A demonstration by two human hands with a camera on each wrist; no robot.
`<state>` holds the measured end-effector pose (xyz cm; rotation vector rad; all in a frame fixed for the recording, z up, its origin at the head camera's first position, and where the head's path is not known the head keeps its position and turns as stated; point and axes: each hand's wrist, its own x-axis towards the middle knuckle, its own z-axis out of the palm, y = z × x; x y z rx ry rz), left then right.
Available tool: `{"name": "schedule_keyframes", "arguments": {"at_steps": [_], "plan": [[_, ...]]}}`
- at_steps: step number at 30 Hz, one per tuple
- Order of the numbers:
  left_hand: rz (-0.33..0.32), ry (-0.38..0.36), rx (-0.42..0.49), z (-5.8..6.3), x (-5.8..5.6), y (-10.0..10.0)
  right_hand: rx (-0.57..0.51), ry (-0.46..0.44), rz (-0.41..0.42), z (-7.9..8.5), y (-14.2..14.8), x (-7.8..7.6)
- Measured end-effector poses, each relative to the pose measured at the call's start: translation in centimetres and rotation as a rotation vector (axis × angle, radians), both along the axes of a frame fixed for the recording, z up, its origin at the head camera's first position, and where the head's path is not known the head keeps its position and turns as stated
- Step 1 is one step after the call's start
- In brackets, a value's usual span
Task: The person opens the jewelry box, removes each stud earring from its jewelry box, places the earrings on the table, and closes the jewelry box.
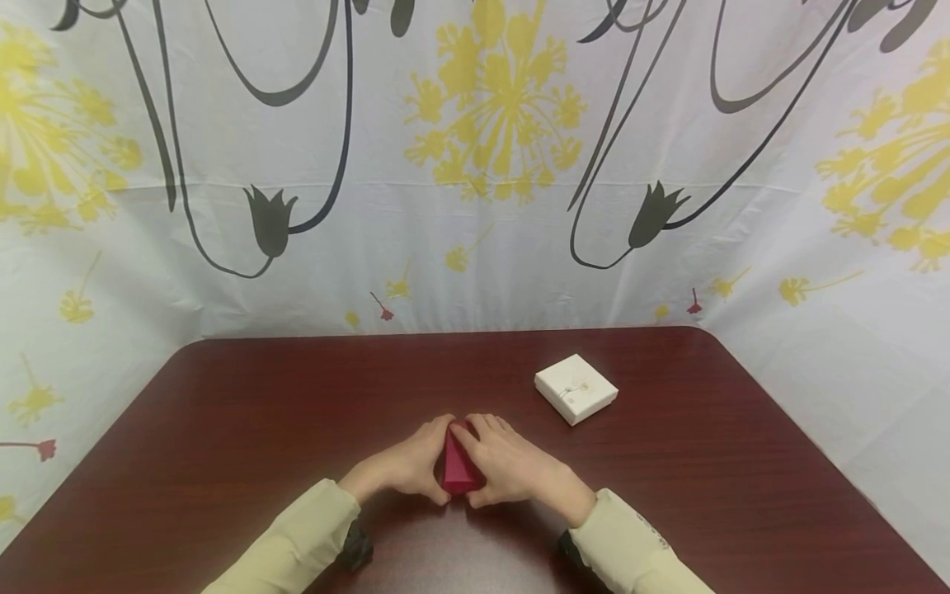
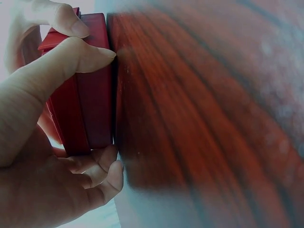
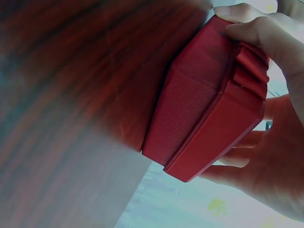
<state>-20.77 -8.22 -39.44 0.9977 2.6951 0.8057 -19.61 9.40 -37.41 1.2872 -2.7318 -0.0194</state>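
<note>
A small red box (image 1: 459, 472) sits on the brown table between both hands. Its lid closes down over the base, and folded ridges like a bow show on top of the lid (image 3: 251, 71) in the right wrist view. My left hand (image 1: 412, 460) grips the box from the left, with the thumb (image 2: 90, 57) at the near side and fingers curled toward the far side. From the right, my right hand (image 1: 514, 467) holds it likewise, its thumb (image 3: 259, 31) at the near end. The hands cover much of the box's sides.
A flat white box (image 1: 576, 389) with a small printed design lies farther back on the right of the table (image 1: 297, 396). Behind and beside the table hangs a white curtain (image 1: 475, 264) with yellow and grey flower patterns.
</note>
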Motion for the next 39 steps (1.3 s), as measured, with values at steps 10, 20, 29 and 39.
{"name": "schedule_keyframes", "arguments": {"at_steps": [10,20,29,39], "plan": [[-0.003,-0.014,0.003,0.0,-0.1,0.0,0.006,-0.029,0.001,0.3,0.2,-0.1],[-0.007,-0.013,-0.004,0.1,0.0,0.0,-0.021,-0.128,-0.034,0.7,0.5,-0.2],[-0.004,-0.045,0.007,0.1,0.1,-0.3,-0.025,-0.286,-0.124,1.7,2.3,-0.6],[0.005,-0.072,0.000,0.0,0.0,-0.3,-0.064,-0.276,-0.118,1.6,2.9,-0.4]]}}
